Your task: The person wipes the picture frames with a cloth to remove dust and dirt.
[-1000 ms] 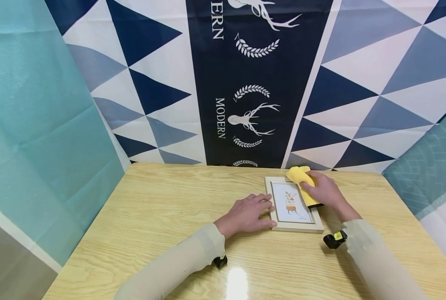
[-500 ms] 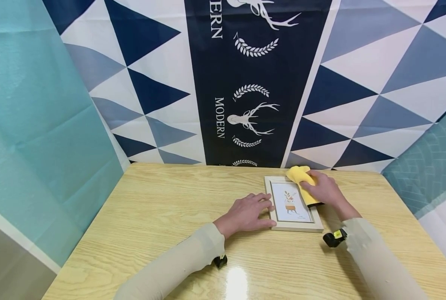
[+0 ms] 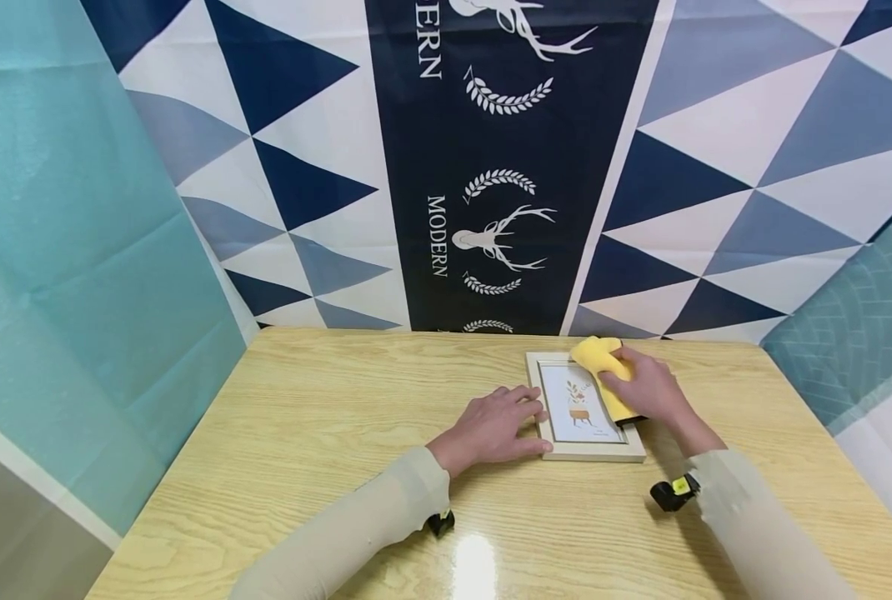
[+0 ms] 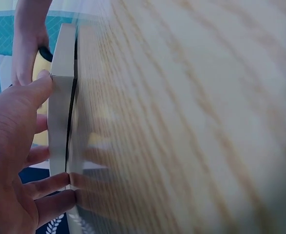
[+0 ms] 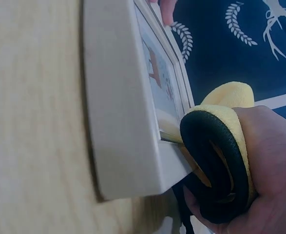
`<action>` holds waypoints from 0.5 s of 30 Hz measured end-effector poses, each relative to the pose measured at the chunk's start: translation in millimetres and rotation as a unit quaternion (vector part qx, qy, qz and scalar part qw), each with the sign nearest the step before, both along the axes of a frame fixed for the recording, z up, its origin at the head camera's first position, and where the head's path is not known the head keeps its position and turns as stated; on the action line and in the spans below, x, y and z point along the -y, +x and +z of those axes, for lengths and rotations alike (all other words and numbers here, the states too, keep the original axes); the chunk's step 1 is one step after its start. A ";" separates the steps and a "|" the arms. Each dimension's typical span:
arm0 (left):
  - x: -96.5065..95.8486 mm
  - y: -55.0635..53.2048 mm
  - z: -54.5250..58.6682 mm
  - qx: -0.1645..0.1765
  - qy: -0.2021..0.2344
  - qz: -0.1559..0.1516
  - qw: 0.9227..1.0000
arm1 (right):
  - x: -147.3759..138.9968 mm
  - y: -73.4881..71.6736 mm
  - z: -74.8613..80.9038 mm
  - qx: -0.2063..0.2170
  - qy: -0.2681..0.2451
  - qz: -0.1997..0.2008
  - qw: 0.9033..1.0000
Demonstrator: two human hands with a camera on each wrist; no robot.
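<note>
yellow cloth (image 3: 598, 358) sat bunched in the right hand (image 3: 652, 387), gripped between thumb and fingers, and lay over the right side and far right corner of a pale picture frame (image 3: 594, 451). from the right wrist it showed folded over in layers, with a dark edging (image 5: 194, 126) at its near end. the left hand (image 3: 494, 427) was uncurled, its fingers spread, thumb and fingertips touching the frame's left side. inside the frame was a print (image 3: 578, 410) of a plant in an orange pot on legs. the frame lay flat, face up, on a wood-grain table (image 3: 326, 400), toward its far edge and right of the middle. pale sleeves (image 3: 356, 518) covered both forearms. behind the table hung a backdrop (image 3: 498, 142) of blue triangles and deer heads.
</note>
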State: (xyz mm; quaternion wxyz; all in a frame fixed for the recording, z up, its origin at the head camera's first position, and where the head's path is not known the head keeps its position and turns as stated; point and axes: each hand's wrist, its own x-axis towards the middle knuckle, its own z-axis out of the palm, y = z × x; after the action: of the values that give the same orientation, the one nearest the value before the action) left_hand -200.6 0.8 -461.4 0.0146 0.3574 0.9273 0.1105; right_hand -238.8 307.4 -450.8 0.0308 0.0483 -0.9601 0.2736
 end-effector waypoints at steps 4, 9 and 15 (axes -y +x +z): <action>0.2 -0.2 -0.5 0.000 -0.001 0.001 1.000 | 0.4 11.1 -1.7 -0.001 -0.001 -0.001 1.000; 1.0 -0.3 -1.6 0.003 -0.001 0.000 1.000 | 1.1 28.2 -3.4 0.005 -0.004 -0.008 1.000; 0.6 -0.5 -0.8 0.002 0.001 -0.004 1.000 | 2.3 50.0 -4.1 -0.006 -0.004 -0.019 1.000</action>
State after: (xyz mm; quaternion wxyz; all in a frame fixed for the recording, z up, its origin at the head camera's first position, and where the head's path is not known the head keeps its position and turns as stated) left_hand -201.0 0.2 -462.2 0.0168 0.3609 0.9256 0.1125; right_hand -188.8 305.1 -454.9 0.0416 0.0319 -0.9596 0.2765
